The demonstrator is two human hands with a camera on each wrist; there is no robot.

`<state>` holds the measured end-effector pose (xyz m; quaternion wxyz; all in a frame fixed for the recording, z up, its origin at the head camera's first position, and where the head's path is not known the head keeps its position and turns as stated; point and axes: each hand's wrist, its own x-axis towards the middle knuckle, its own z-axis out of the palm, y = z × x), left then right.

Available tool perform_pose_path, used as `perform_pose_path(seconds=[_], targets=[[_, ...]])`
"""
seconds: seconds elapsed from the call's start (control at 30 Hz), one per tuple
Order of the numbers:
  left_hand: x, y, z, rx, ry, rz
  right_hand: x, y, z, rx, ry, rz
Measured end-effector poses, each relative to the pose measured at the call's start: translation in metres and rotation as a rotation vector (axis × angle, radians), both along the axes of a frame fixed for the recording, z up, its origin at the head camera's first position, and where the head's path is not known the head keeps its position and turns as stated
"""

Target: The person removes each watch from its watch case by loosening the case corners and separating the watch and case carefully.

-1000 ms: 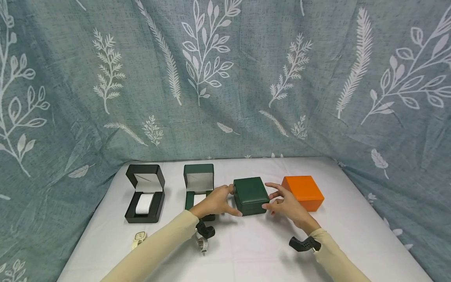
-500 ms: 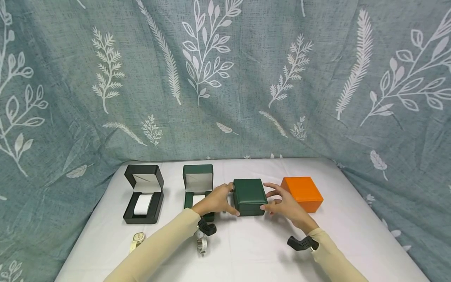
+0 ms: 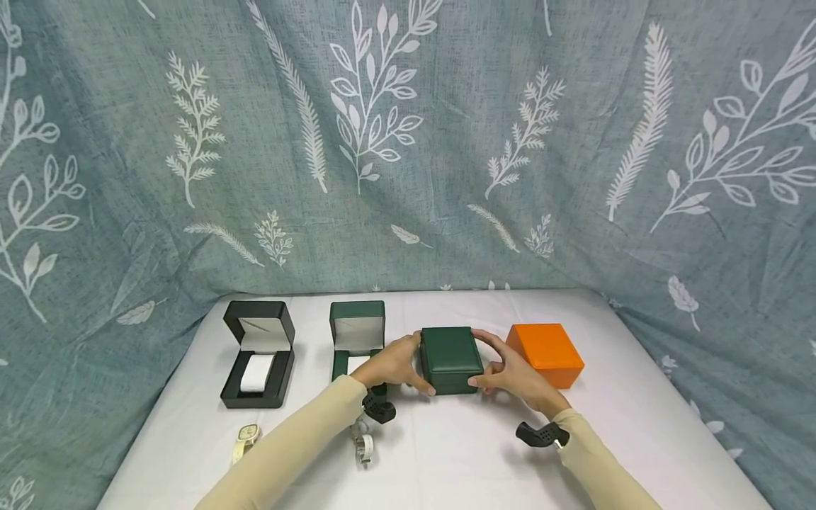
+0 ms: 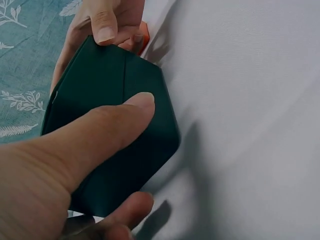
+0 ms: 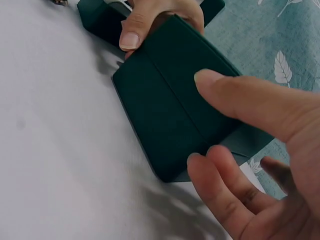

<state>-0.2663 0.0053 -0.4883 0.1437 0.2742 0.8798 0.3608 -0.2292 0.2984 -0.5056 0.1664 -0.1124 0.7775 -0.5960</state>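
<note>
Our left hand (image 3: 397,363) and right hand (image 3: 518,371) pinch the closed green box (image 3: 450,355) from both sides, thumbs in front; it sits on the surface (image 3: 459,460), near the orange box (image 3: 550,354) — we should press evenly, so it stays level.

L hand (image 3: 397,363) faces R hand (image 3: 519,377), both w/ fingers (image 5: 214,187) curved, arms (image 3: 293,440) extended fwd.

Your head view looks forward and down across the white table (image 3: 459,453); both wrist views (far nearer) share the closed green box (image 4: 102,75) from opposite sides.
</note>
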Motion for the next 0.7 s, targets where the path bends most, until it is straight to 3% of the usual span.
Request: perform_pose_path(seconds=[0.17, 0.33, 0.57, 0.7], targets=[[0.001, 0.003, -0.003, 0.018, 0.001, 0.001, -0.003, 0.001, -0.002, -0.012, 0.014, 0.042], [0.002, 0.004, -0.004, 0.074, -0.047, 0.019, -0.007, -0.001, -0.005, -0.060, 0.003, 0.080], [0.001, 0.004, -0.008, 0.061, -0.073, 0.048, -0.014, -0.003, -0.008, -0.131, -0.031, 0.149], [-0.002, 0.006, -0.010, 0.107, -0.129, 0.046, -0.018, -0.003, -0.009, -0.149, -0.032, 0.161]])
